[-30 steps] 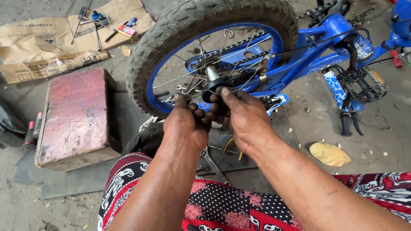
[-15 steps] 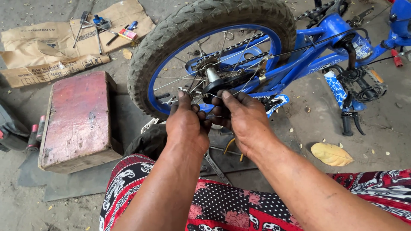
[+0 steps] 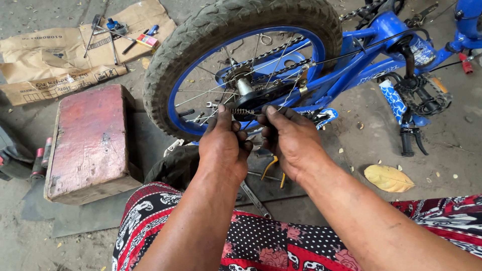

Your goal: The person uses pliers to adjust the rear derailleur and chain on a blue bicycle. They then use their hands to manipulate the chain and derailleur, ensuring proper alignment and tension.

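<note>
Compared to a second ago, both our hands have backed off a bit from the hub and dropped lower in view, and now there's a small coil spring (image 3: 243,111) stretched out between them where before the fingers were bunched up tight against the axle. The wheel looks bigger too since our head has come closer.

So right now our left hand (image 3: 224,145) pinches one end of the spring between thumb and fingertips, and our right hand (image 3: 291,140) pinches the other end the same way, fingers curled shut around it. It sits just in front of the black arm by the hub (image 3: 244,86) of the blue rear wheel (image 3: 241,30), with the chain (image 3: 271,50) running above.

What we'd worry about: that spring is tiny and under tension, and our fingers look greasy. If either pinch slips it could snap back or fly off into the junk on the floor, and good luck finding it among the yellow-handled pliers (image 3: 273,165) and the wrench (image 3: 253,198) down there. Fingers are also close to the spokes and sprocket, so if the wheel turns we could get nipped. The red wooden box (image 3: 90,140) sits off to the left, out of the way.
</note>
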